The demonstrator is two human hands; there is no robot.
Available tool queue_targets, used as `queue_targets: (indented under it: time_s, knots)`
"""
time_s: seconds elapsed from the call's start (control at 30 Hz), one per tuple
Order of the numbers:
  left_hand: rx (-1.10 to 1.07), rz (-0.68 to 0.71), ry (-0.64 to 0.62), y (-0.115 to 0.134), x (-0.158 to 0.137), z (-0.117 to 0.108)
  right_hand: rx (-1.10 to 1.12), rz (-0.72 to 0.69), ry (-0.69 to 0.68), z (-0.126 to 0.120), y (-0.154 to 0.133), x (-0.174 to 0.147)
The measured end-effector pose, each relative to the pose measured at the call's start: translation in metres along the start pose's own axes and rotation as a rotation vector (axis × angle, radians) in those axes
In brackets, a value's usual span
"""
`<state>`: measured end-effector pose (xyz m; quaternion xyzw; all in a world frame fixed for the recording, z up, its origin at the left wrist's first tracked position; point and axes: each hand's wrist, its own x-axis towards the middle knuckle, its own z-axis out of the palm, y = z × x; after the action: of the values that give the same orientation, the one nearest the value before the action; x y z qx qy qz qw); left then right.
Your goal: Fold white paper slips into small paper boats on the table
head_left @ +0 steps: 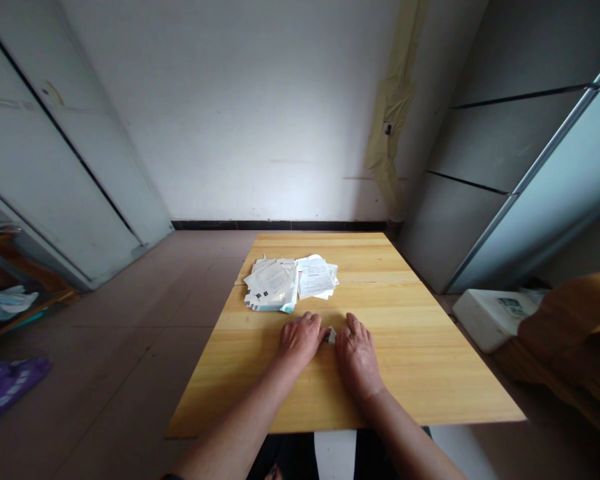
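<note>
Between my hands is a small folded piece of printed paper (331, 335), held low over the wooden table (430, 360). My left hand (301, 339) is closed with the fingers curled down, its thumb against the paper's left side. My right hand (357, 353) is bent round the other side, with its fingers closed near the paper's right edge. Both hands partly hide the paper, so its exact folds do not show. Just beyond my left hand lies a pile of printed sheets (270, 283), with a smaller stack of sheets (315, 277) touching it on the right.
A white wall (260, 120) with a dark skirting stands behind the table. Cabinet doors (480, 153) rise at the right, above a white box (485, 317) on the floor. At the left lie a purple bag (15, 387) and a wooden shelf (35, 303).
</note>
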<state>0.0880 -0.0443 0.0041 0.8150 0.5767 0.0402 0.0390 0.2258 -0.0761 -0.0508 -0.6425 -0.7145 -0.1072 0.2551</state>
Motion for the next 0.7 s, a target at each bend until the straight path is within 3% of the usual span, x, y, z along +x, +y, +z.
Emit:
queue_targets:
  time_s: [0.27,0.5,0.7]
  knots:
    - [-0.002,0.003,0.015,0.0006,-0.0001,0.0010,-0.031,0.023,-0.042,-0.0074,-0.0022,0.0050]
    - [-0.009,-0.012,0.026,0.0036,-0.0023,0.0013,0.073,0.045,0.067,-0.0039,-0.0019,0.0008]
    - [0.001,-0.032,-0.002,0.0067,-0.0025,-0.0011,0.083,0.048,0.063,-0.0044,-0.0032,-0.0008]
